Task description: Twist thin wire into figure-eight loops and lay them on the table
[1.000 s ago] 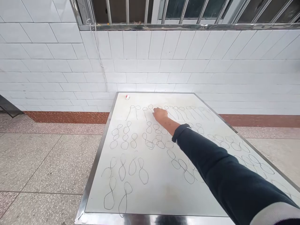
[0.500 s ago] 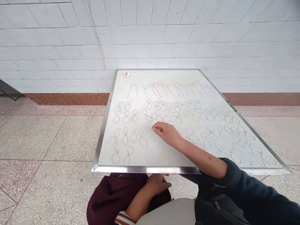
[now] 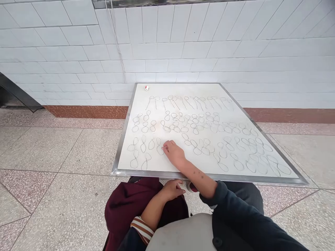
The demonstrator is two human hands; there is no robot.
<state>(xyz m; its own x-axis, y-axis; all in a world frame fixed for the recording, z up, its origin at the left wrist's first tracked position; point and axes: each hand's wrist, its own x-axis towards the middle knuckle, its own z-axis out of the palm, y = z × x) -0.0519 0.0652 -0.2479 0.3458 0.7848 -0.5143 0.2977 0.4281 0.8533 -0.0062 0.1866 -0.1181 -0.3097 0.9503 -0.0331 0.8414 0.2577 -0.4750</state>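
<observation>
Beyond both hands, from where I stood, a white tiled wall (image 3: 167, 64) rose above the speckled floor (image 3: 65, 202). A pale metal-edged table (image 3: 188, 160) spread out under the right hand, and its near edge lay just past the left hand. Maroon cloth (image 3: 132, 198) was bunched beside the left forearm.

The right hand (image 3: 174, 153) was low over the table, its fingertips drawn in narrow; I couldn't tell whether they pinched anything. The left hand (image 3: 172, 190) sat half open, loosely curled; what it held, if anything, I couldn't tell.

The nearest figure-eight loop (image 3: 160, 150) lay flat just left of the right fingertips, its long axis running away from the person, the far end leaning slightly left. More thin dark loops (image 3: 196, 129) lay beyond and to both sides of that hand. Farther out, left of it, sat a small red-and-white object (image 3: 147, 88).
</observation>
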